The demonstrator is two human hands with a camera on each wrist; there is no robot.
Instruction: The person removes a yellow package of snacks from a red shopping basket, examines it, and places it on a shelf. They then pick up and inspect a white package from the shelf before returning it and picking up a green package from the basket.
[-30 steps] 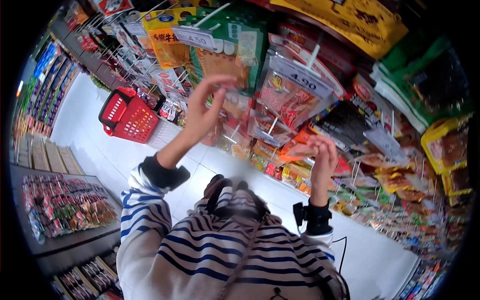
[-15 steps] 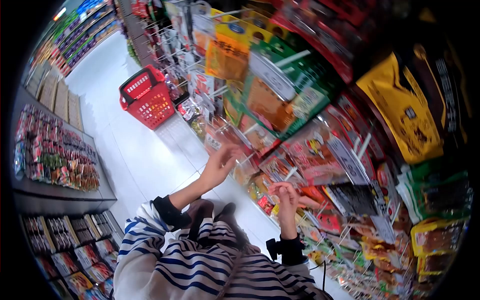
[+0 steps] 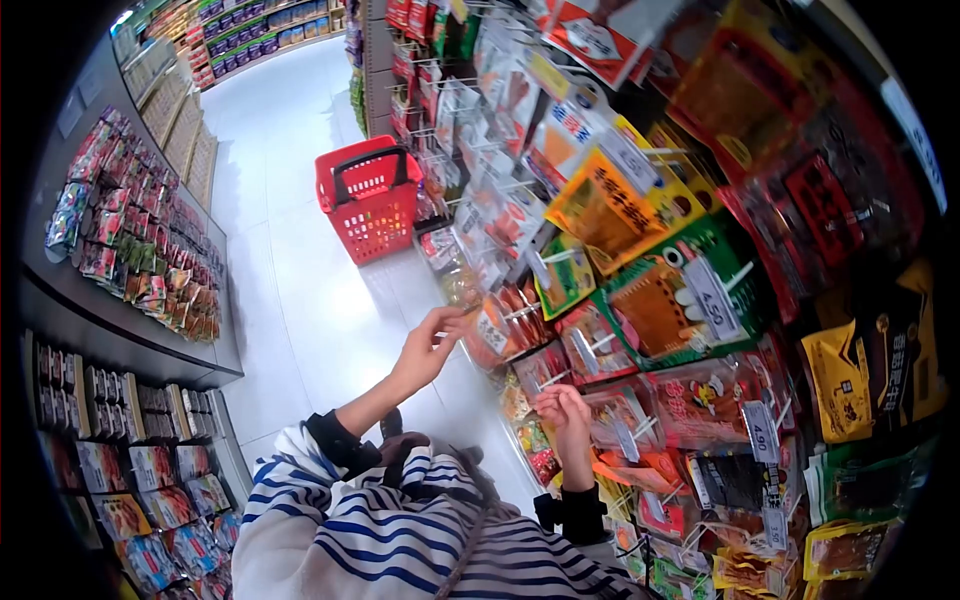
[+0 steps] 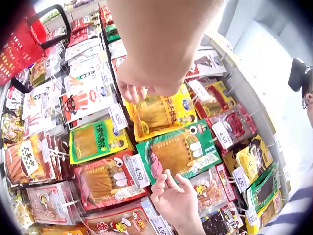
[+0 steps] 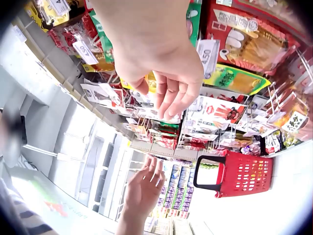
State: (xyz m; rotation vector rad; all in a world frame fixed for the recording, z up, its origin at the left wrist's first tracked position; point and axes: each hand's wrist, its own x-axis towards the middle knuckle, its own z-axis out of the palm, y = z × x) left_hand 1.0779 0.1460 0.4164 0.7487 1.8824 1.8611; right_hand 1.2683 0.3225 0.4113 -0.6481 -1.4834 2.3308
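Note:
My left hand hovers in front of the snack rack with its fingers loosely bent, holding nothing. To its right, my right hand is also raised, relaxed and empty, beside hanging packs. Both hands show again in the left wrist view, the left hand large at the top and the right hand below. Nearby hang a green pack with cartoon eyes, a yellow pack and a red-and-clear pack. Price tags marked 4.50 and 4.90 hang on the hooks.
A red shopping basket with a black handle stands on the white floor by the rack's foot. Across the aisle, a shelf carries bagged snacks and rows of boxes. White hooks stick out from the rack.
The head view has swung left, so basket and rack sit further right. Both hands have come lower and nearer to each other, empty throughout.

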